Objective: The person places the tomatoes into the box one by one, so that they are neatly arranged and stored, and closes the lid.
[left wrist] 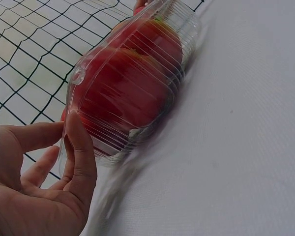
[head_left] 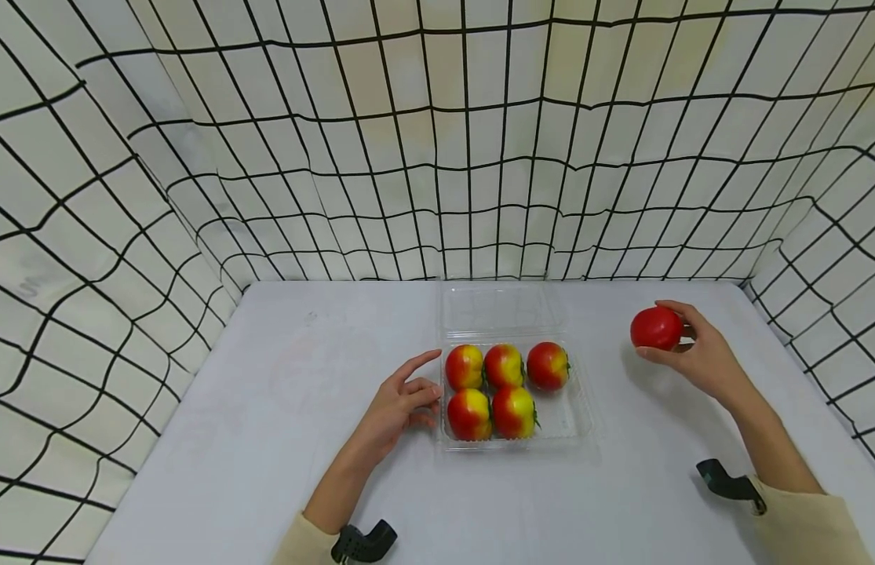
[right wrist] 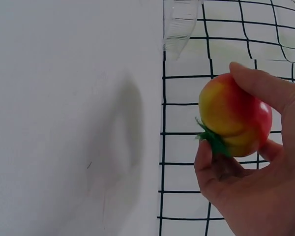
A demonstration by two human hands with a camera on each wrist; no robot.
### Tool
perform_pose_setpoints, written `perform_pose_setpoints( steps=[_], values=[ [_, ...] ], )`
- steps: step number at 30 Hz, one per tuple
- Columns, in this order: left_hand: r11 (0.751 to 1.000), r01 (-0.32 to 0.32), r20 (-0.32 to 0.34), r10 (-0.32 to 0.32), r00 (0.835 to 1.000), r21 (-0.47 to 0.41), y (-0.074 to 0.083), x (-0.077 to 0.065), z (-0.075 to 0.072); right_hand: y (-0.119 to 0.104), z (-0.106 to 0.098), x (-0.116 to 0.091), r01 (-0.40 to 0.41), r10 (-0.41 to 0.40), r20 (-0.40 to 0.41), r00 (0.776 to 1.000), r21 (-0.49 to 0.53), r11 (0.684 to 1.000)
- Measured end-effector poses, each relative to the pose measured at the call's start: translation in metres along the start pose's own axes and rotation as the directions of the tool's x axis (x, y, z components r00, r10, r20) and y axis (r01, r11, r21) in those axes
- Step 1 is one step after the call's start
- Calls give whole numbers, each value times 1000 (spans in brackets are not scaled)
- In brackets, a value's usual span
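Observation:
My right hand point(head_left: 705, 357) holds a red-and-yellow peach point(head_left: 656, 328) above the white table, to the right of a clear plastic box point(head_left: 571, 416). Green leaves show at one end of this peach in the right wrist view, where the thumb and fingers grip it from opposite sides. Several similar peaches point(head_left: 504, 366) sit in the box in two rows, and the front right spot holds none. At the box's left edge, my left hand point(head_left: 395, 408) pinches the thin plastic rim point(left wrist: 69, 123) between thumb and fingers, as the left wrist view shows.
The box's clear lid point(head_left: 501, 310) lies folded open toward the back. Black wire mesh point(head_left: 465, 157) stands behind the table point(head_left: 282, 353) and along both sides. A dark wrist camera point(head_left: 366, 541) is strapped at each sleeve.

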State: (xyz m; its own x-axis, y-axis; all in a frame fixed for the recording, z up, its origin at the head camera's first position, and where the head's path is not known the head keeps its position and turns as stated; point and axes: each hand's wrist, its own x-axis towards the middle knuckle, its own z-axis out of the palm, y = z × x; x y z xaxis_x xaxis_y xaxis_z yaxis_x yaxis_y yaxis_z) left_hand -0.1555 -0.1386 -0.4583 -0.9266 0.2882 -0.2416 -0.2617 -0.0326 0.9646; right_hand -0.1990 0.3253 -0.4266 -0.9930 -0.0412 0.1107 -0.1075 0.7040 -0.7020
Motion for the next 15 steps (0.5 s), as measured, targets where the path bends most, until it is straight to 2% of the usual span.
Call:
perform_pose_setpoints(
  steps=[15],
  values=[
    [1000,-6,-1,6,1000,22,-1,0,-1,-20,10,-6,17,-20,44,999,60,998]
  ],
)
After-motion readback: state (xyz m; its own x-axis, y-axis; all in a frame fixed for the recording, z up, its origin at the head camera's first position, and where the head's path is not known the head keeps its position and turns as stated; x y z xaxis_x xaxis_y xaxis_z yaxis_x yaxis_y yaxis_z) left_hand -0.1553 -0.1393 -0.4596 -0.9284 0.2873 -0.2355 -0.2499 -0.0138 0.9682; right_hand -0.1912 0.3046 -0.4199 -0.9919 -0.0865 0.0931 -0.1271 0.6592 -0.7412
